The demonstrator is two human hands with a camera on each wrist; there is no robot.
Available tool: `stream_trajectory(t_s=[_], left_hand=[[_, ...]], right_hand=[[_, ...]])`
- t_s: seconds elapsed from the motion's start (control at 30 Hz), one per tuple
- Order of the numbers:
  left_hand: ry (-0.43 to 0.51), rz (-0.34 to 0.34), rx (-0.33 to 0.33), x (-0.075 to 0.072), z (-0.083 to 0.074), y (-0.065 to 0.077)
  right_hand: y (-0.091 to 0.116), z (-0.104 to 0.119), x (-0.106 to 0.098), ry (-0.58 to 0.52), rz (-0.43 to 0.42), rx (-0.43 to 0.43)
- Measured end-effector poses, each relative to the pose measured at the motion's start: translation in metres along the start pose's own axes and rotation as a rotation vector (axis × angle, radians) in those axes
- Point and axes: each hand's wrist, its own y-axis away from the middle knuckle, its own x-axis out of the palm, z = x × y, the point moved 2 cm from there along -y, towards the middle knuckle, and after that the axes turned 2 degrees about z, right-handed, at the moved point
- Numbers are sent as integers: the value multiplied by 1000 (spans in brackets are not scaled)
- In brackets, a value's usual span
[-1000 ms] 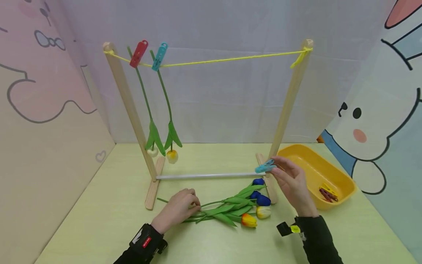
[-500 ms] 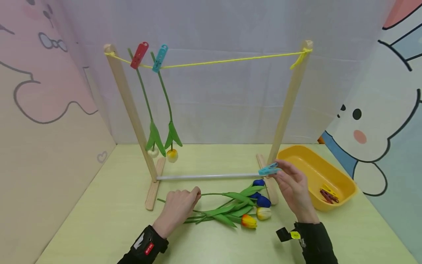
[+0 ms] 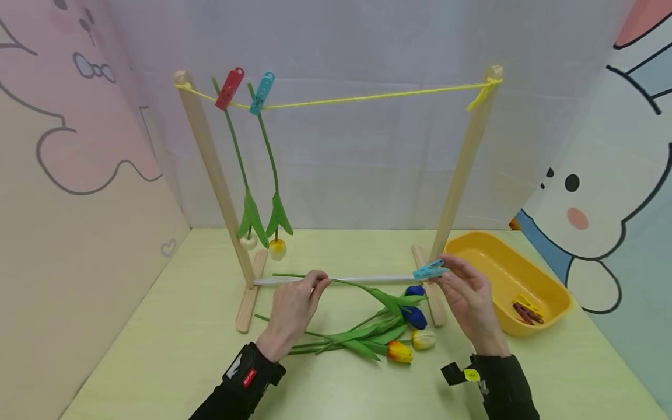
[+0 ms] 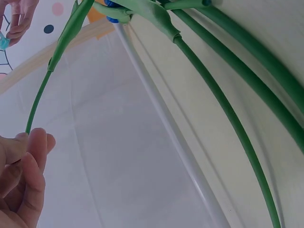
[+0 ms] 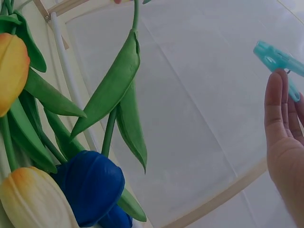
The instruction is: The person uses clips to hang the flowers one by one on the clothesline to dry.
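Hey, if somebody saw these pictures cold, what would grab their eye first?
Probably the two tulips hanging head-down near the left end of the yellow string, one under a red clothespin, the other under a blue clothespin. Next, perhaps the bunch of tulips lying on the table below. Behind it, the left hand pinches a green stem, while the right hand holds another clothespin beside the yellow tray.
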Motion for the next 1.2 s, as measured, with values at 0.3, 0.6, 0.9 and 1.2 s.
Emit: stream_trajectory(t_s=[0.3,0.6,0.9,1.2], left_hand=[[230,-135,29,-3,0,-6],[481,-239,-20,-2,2,-14],[604,-300,-46,-7,4,-24],[703,-408,52,4,24,-32]], right_hand=[[0,2,-1,19,-8,-6],[0,2,-2,-5,-18,-7],[1,3,-2,35,-66,13],[1,2,-3,36,-78,12]])
